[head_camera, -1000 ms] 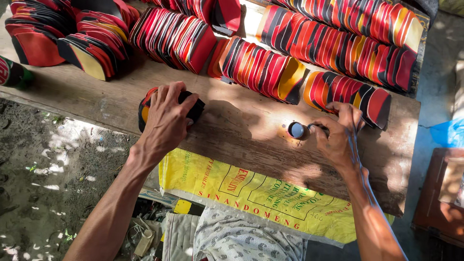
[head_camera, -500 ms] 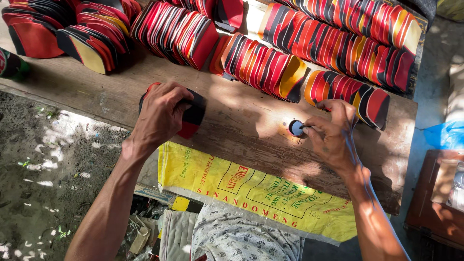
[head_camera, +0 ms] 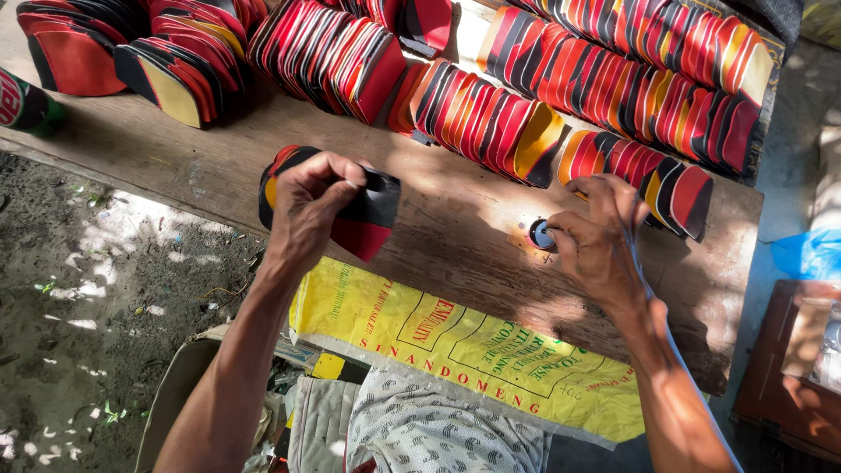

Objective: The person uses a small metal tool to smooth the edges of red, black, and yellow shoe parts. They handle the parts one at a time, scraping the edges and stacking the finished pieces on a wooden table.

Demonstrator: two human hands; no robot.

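My left hand (head_camera: 308, 206) grips a flat sandal-sole piece (head_camera: 366, 223) in black, red and orange, tilted up off the wooden bench (head_camera: 464, 236). My right hand (head_camera: 600, 241) rests on the bench to the right, its fingertips closed on a small round dark container (head_camera: 540, 234) with a pale inside. A thin stick runs along the back of that hand. Behind both hands, rows of similar red, black and yellow sole pieces (head_camera: 631, 83) stand on edge across the bench.
A yellow printed sack (head_camera: 455, 342) hangs over the bench's near edge above my lap. More stacked soles (head_camera: 175, 61) fill the far left. A bottle (head_camera: 22, 101) lies at the left edge. Dirt ground lies below left; a brown wooden box (head_camera: 788, 368) is at right.
My left hand has lifted the sole piece from lying flat and tilted it up toward me. My right hand has stayed at the small container.
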